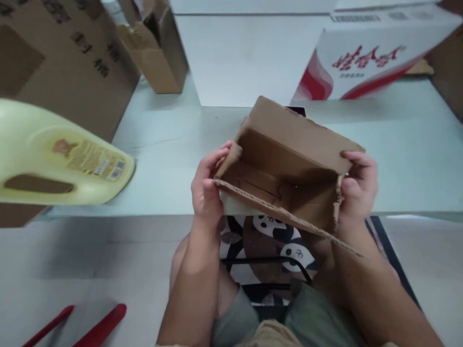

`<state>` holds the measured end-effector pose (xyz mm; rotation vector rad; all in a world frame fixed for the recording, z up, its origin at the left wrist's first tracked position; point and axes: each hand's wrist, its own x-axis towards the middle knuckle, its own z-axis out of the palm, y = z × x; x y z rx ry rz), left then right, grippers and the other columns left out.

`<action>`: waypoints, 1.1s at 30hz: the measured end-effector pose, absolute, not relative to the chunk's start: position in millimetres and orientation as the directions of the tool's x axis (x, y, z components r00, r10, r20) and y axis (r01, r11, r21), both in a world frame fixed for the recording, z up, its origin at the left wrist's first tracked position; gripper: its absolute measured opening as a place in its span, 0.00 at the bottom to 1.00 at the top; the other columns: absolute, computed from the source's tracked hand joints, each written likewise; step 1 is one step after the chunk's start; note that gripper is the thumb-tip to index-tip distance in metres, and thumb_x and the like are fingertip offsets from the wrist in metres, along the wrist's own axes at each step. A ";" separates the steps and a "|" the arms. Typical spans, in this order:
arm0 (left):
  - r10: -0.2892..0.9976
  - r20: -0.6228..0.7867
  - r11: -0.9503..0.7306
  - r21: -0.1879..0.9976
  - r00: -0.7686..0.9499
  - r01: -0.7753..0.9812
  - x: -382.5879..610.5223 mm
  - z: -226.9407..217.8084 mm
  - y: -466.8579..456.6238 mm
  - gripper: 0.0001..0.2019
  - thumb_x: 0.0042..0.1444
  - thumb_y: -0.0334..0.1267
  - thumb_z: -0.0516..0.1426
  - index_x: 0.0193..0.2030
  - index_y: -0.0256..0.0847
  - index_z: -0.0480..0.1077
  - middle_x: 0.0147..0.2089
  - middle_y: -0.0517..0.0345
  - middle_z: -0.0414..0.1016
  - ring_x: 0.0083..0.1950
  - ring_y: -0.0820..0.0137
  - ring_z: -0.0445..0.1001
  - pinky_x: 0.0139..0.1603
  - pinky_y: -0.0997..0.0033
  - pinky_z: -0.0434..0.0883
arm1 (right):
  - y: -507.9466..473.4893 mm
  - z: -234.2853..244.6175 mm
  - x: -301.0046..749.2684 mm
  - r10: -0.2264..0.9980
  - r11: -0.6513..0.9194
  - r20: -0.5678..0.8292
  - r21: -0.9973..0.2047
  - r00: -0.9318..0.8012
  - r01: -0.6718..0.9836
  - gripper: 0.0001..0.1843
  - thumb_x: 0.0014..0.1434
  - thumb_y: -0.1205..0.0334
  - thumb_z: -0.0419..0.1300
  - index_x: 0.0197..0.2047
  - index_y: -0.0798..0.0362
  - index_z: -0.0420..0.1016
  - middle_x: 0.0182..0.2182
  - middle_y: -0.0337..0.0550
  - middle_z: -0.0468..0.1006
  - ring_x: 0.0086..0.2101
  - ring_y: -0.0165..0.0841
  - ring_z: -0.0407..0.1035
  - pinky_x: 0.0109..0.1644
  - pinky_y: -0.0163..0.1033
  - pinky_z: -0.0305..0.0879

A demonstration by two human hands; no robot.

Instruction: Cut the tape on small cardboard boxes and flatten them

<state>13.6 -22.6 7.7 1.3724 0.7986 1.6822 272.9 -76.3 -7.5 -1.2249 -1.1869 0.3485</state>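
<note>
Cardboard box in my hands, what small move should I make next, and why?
I'd probably ease the cardboard box forward until it is fully over the table. Your left hand and right hand already hold its opposite ends, and in this head view its near side reaches past the table's front edge.

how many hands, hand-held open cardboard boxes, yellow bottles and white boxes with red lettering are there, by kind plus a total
Hands: 2 (left hand, right hand)
Hand-held open cardboard box: 1
Yellow bottle: 1
White box with red lettering: 1
Total: 5
</note>
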 end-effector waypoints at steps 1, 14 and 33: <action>0.856 0.517 -0.513 0.846 -0.007 -0.143 19.6 2.8 -18.8 0.35 0.58 0.76 0.52 0.49 0.49 0.80 0.59 0.52 0.80 0.66 0.52 0.74 0.69 0.52 0.69 | -77.2 -12.0 273.8 0.733 0.415 0.504 -0.864 0.458 0.286 0.26 0.56 0.36 0.64 0.53 0.39 0.74 0.52 0.42 0.74 0.57 0.48 0.70 0.64 0.61 0.67; 0.932 0.358 -0.361 0.928 -0.048 -0.096 80.7 -12.3 -5.3 0.24 0.55 0.62 0.66 0.50 0.47 0.80 0.58 0.52 0.80 0.61 0.57 0.78 0.64 0.57 0.75 | -100.0 5.8 308.2 0.853 0.458 0.450 -0.888 0.266 0.033 0.16 0.65 0.45 0.60 0.45 0.43 0.82 0.49 0.45 0.84 0.53 0.47 0.76 0.61 0.56 0.72; 0.836 0.532 -0.535 0.844 -0.132 0.012 88.5 -37.5 14.5 0.24 0.63 0.60 0.51 0.52 0.48 0.75 0.59 0.53 0.78 0.67 0.53 0.74 0.73 0.46 0.66 | -95.0 -4.7 306.8 0.819 0.471 0.466 -0.879 0.335 0.071 0.10 0.55 0.69 0.54 0.30 0.47 0.75 0.41 0.41 0.83 0.48 0.43 0.77 0.61 0.59 0.71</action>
